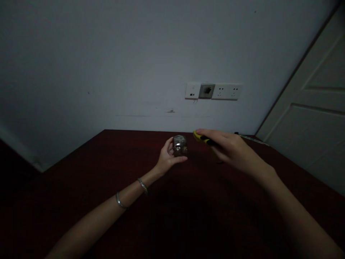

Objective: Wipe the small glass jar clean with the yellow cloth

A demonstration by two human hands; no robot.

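My left hand is closed around a small, squat jar with a glossy, see-through surface that catches the light. Its contents are too dark to make out. My fingers lie behind its left side and the thumb runs below it. To the right, my right hand grips a yellow and black utility knife, whose yellow end points left toward the jar. A gap separates the knife from the jar. No blade can be made out in the dim light.
Both hands are above a dark red table that meets a pale wall. Sockets are set in the wall. A thin light strip lies at the table's back right, near a white panelled door.
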